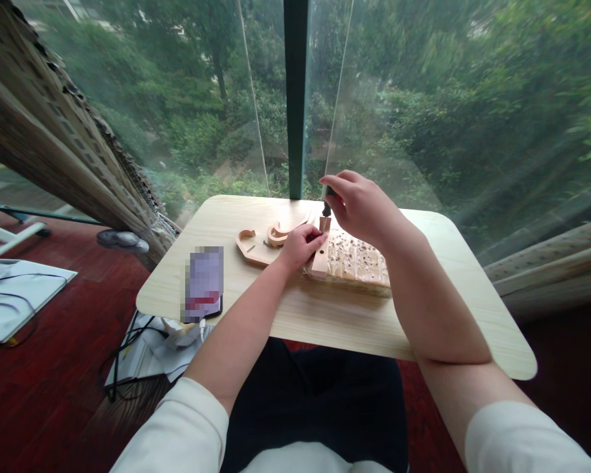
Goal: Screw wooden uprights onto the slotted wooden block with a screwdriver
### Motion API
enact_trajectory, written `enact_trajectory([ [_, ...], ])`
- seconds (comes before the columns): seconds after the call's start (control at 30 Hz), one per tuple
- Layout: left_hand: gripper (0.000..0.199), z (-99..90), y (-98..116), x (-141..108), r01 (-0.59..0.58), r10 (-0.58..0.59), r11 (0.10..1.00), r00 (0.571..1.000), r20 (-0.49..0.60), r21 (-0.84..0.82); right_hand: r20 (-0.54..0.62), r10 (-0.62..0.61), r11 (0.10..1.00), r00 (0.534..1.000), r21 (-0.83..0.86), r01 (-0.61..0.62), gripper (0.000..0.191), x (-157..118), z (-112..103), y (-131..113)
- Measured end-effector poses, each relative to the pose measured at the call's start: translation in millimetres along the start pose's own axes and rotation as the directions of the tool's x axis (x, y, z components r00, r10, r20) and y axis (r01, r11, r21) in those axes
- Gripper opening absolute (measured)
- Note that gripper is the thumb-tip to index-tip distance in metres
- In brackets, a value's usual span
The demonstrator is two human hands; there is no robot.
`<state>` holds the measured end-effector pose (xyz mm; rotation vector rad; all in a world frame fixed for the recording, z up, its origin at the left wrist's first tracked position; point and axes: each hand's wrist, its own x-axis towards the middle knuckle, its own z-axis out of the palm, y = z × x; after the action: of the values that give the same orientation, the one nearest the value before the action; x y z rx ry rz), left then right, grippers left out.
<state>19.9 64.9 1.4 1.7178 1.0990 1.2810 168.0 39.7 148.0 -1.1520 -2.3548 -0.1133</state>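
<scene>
My right hand (358, 200) is closed around the dark handle of a screwdriver (327, 209), which stands nearly upright. The screwdriver's tip points down at a pale wooden bar (320, 261) with a dark round hole. My left hand (299, 246) grips that bar from the left, its fingers closed near the tip. Whether a screw sits under the tip is hidden by the fingers. Under and beside the bar is a clear-wrapped slab with brown spots (358, 257). Curved wooden pieces (278, 234) and a flat wooden piece with a hooked end (243, 244) lie left of my left hand.
A small screw (251, 249) lies by the wooden pieces. On the left of the light table (246, 309) is a phone (204, 282) with a white cable plugged in. Windows stand behind the table, and a curtain (79, 118) hangs at left. Cables and white items are below.
</scene>
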Motion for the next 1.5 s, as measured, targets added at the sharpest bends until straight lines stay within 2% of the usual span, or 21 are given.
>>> enact_trajectory([
  [0.27,0.031,-0.3,0.8,-1.2,-0.004,0.004,1.0,1.0,-0.005,0.009,-0.002,0.009,1.0,1.0,-0.006,-0.009,0.042,0.1,3.7,4.3],
  [0.5,0.031,-0.2,-0.6,-0.6,-0.014,0.014,1.0,1.0,-0.002,0.02,-0.051,-0.05,0.993,0.997,0.1,0.055,0.055,4.3,14.5,10.5],
  [0.7,0.028,-0.1,-1.1,-0.8,-0.016,0.016,1.0,1.0,0.005,0.021,-0.106,0.057,0.997,0.993,0.064,-0.051,0.029,7.6,16.9,12.6],
  [0.8,0.027,0.3,0.1,-1.2,-0.002,0.003,1.0,1.0,-0.006,0.025,-0.123,0.012,0.997,0.992,0.08,-0.002,0.036,7.0,15.4,14.3],
  [0.93,0.027,0.3,2.0,-1.1,0.01,-0.01,1.0,1.0,-0.008,0.029,-0.083,-0.069,0.99,0.994,0.121,0.079,0.042,5.2,10.9,15.3],
  [1.1,0.026,-0.2,3.9,-0.7,-0.008,0.008,1.0,1.0,0.007,0.018,-0.146,0.015,0.996,0.989,0.086,-0.002,0.028,6.8,15.3,14.7],
  [1.3,0.025,0.3,5.0,-2.0,-0.021,0.022,0.999,1.0,-0.01,0.035,-0.155,-0.054,0.984,0.986,0.159,0.079,0.037,8.8,20.5,19.5],
  [1.5,0.026,-2.0,6.3,-1.6,-0.091,0.088,0.995,0.995,0.05,0.047,-0.174,0.033,0.992,0.984,0.125,-0.011,0.034,8.3,26.0,18.1],
])
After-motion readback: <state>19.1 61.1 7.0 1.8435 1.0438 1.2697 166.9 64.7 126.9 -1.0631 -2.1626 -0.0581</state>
